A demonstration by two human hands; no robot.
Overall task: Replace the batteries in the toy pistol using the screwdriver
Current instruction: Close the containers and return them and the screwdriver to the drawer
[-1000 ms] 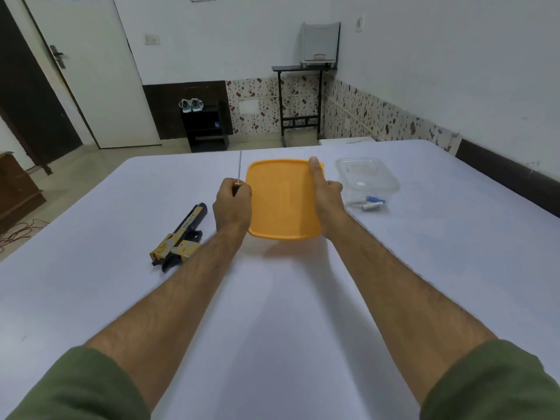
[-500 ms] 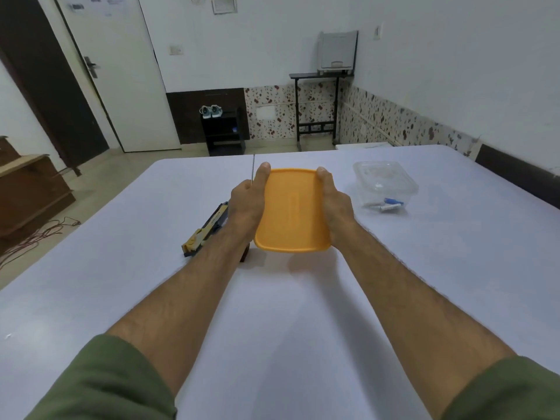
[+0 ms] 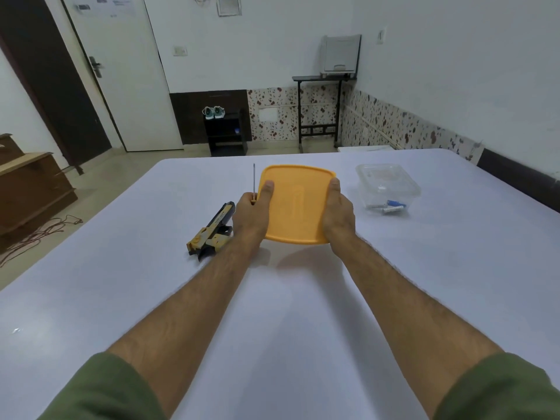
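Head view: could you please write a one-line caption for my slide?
Both hands, left and right, hold an orange lid above the table; the left also grips a screwdriver, toy pistol beside it.

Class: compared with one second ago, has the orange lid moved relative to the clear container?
Cannot tell: the camera shifted. The orange lid remains left of the clear container, held by both hands.

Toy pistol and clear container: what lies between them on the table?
In the head view, the orange lid, held by both hands, sits between the toy pistol and the clear container.
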